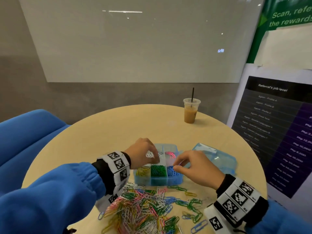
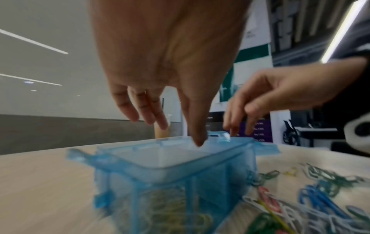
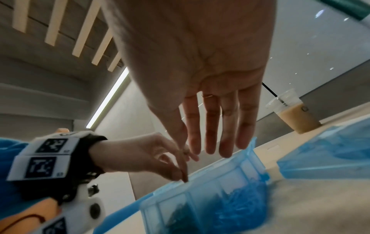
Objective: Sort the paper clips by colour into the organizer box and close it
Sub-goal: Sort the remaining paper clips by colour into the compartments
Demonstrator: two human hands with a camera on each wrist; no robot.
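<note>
The blue translucent organizer box point(image 1: 158, 181) point(image 2: 160, 171) point(image 3: 220, 174) stands open on the round table. Its front row holds yellow point(image 1: 142, 170), green point(image 1: 157, 170) and blue clips point(image 1: 172, 172). Pink clips point(image 1: 170, 154) and white clips point(image 1: 160, 155) lie in the back row. My left hand point(image 1: 155, 157) point(image 2: 176, 133) hovers over the back-left compartment with fingers hanging down. A white clip bunch point(image 1: 150, 154) shows just under them. My right hand point(image 1: 177, 166) point(image 3: 200, 147) is over the blue compartment, fingers straight and empty. The mixed clip pile point(image 1: 145, 208) lies in front of the box.
The box's loose lid point(image 1: 217, 159) point(image 3: 330, 155) lies just right of the box. An iced coffee cup with a straw point(image 1: 190, 114) stands at the table's far edge. A blue sofa point(image 1: 25, 141) is on the left and a poster stand point(image 1: 278, 132) on the right.
</note>
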